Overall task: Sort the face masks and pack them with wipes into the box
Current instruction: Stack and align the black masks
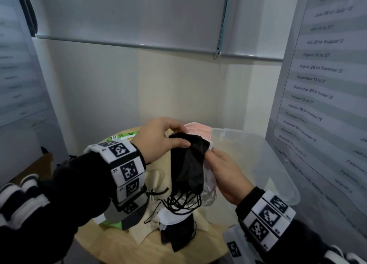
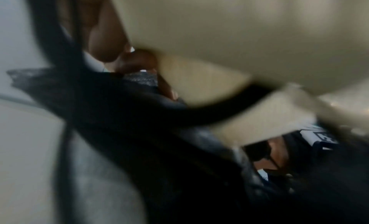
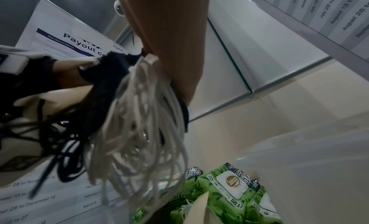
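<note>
Pale walls and a lowered roller blind (image 1: pixel 127 15) back a small round wooden table (image 1: pixel 111 246), with printed date schedules (image 1: pixel 325 69) hung on both sides. Head view: left hand (image 1: pixel 158 138) pinches the top corner of a bunch of black face masks (image 1: pixel 187 164) between thumb and fingers, held up above the table; right hand (image 1: pixel 228 174) grips the same bunch from the other side, together with white masks (image 1: pixel 210 181) tucked behind the black ones. Black ear loops (image 1: pixel 182 202) dangle below. More masks lie heaped on the table under the hands: beige (image 1: pixel 158 176), white (image 1: pixel 172 216) and black (image 1: pixel 178 238); pink masks (image 1: pixel 198 129) sit beyond the hands, beside the rim of a clear plastic box (image 1: pixel 278 164) standing on the right of the table. A green wipes pack (image 1: pixel 127 135) peeks out behind the left wrist. Both wrists wear bands of black-and-white markers. Left wrist view: heavily blurred; dark mask fabric (image 2: pixel 129 124) and a beige mask (image 2: pixel 219 30) fill the frame, fingers (image 2: pixel 135 60) curled at the fabric's edge. Right wrist view: a finger (image 3: pixel 175 38) clamps a thick bundle of white ear loops (image 3: pixel 143 132) and black loops (image 3: pixel 66 148) against black mask cloth; green wipes packs (image 3: pixel 229 195) lie below, next to the translucent box wall (image 3: pixel 309 164).
</note>
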{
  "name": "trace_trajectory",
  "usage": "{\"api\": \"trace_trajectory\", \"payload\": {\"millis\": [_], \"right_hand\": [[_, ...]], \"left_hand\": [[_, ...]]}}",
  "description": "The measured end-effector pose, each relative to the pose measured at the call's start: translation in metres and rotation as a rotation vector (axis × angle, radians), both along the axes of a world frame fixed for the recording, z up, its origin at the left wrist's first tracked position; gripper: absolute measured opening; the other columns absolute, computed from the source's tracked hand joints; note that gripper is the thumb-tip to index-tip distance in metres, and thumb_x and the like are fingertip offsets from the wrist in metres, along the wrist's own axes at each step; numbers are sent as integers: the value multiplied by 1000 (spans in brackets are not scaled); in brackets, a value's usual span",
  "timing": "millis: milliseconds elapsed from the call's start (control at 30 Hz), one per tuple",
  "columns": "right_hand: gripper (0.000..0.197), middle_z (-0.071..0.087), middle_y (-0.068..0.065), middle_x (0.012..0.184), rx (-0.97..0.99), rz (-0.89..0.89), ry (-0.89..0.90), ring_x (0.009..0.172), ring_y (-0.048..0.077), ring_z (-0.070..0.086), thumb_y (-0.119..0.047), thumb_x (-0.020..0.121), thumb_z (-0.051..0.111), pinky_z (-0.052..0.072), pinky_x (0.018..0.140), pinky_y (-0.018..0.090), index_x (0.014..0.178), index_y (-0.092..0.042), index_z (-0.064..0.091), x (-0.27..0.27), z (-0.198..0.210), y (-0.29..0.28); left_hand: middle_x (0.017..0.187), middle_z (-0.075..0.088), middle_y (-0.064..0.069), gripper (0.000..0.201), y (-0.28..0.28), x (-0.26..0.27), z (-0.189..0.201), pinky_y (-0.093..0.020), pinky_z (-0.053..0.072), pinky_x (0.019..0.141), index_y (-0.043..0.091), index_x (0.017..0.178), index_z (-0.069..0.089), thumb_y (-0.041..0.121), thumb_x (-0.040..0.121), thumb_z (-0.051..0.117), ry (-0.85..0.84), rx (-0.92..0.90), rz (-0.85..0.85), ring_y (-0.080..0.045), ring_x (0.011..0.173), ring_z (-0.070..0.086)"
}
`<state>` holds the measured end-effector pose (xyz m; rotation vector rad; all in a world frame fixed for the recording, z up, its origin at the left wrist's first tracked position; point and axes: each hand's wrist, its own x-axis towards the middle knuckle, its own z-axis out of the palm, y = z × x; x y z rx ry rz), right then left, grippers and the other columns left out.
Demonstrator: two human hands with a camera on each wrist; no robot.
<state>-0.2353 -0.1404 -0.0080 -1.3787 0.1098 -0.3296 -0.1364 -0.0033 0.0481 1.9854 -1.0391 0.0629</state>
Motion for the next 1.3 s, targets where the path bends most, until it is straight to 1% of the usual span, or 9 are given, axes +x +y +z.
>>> {"api": "trace_trajectory", "payload": {"millis": [100,300,467,667,767,833,1033,1200,1300], "right_hand": [[22,74,1,90,-50,-6,-14,84,10,68,-17,98,46,51,69,18,97,-13,67,-1,2,3],[25,74,-1,85,13,68,-73,79,7,69,-13,98,40,53,67,17,97,-15,65,-8,2,10],[31,73,1,93,26,44,-77,85,7,68,-6,98,36,53,71,17,101,-14,66,-6,6,10],[40,72,11,93,187,120,-78,86,17,68,-17,94,30,54,75,24,96,-7,69,-8,12,3],[46,72,11,97,200,124,-122,89,17,68,-24,98,27,55,76,23,99,-7,69,-7,17,-2],[46,70,12,106,132,106,-109,97,19,66,-28,101,26,53,84,26,105,-9,67,-5,19,-5],[33,66,11,120,-75,63,-82,114,21,60,-10,99,36,48,97,32,119,-7,62,-5,15,-14],[29,71,-5,99,-273,55,-20,89,7,65,-22,101,38,50,67,17,112,-29,64,-10,15,-14],[28,70,-11,96,-318,70,-38,88,3,64,-21,99,40,49,66,14,114,-32,60,-9,19,-12]], "left_hand": [[78,63,13,18,-1,-1,-7,-11,39,76,25,78,66,20,69,80,75,-61,23,1,78,56],[90,63,21,21,-4,-14,-20,-1,35,81,28,95,68,18,77,74,59,-85,-80,14,86,55],[105,62,3,30,-5,-13,-14,2,30,76,13,112,65,23,83,68,-100,58,-52,-5,98,52],[93,61,5,28,-3,-8,-11,-20,38,74,12,104,62,32,85,66,-130,165,-108,-10,86,54],[82,59,16,30,-2,-12,-8,-8,37,71,14,96,65,39,79,63,-153,102,-199,8,78,52],[77,55,20,14,-3,-16,-7,-3,33,70,17,90,62,28,83,68,-149,67,-233,16,77,50],[73,54,19,13,2,-15,-5,-4,33,67,26,85,56,24,83,69,-111,33,-237,12,73,50],[77,59,18,15,3,-12,2,-7,37,69,30,86,56,22,83,68,-68,67,-191,12,73,52],[86,61,17,18,2,-11,3,-10,39,77,27,98,60,22,83,69,-66,68,-183,11,79,52]]}}
